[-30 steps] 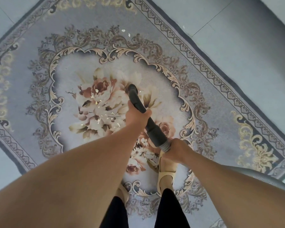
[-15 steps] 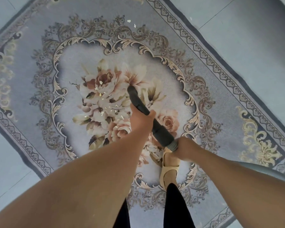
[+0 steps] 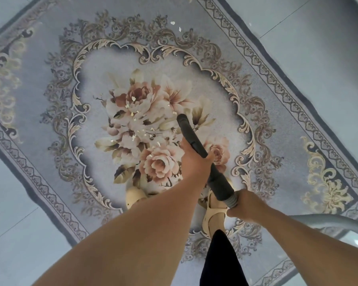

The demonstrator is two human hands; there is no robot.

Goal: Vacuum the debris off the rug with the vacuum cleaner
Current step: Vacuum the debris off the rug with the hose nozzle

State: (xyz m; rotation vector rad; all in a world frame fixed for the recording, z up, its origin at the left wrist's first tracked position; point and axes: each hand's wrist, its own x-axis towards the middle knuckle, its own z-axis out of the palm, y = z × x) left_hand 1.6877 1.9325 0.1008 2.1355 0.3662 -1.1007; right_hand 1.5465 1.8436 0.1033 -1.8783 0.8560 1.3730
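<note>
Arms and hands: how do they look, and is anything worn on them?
The left arm and right arm are bare to the frame edge: no sleeves. The left hand and right hand wear no gloves, and neither wrist shows a watch or bracelet. Whether rings are worn cannot be told.

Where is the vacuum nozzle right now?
In the head view, the vacuum nozzle is at the centre of the rug, just right of the debris on its flowers.

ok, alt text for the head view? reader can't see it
Seen from above, a person's left hand and right hand grip a dark vacuum wand, its nozzle pointed at the middle of an ornate floral rug. Pale debris flakes lie scattered on the flower pattern left of the nozzle, two more near the far border.
</note>
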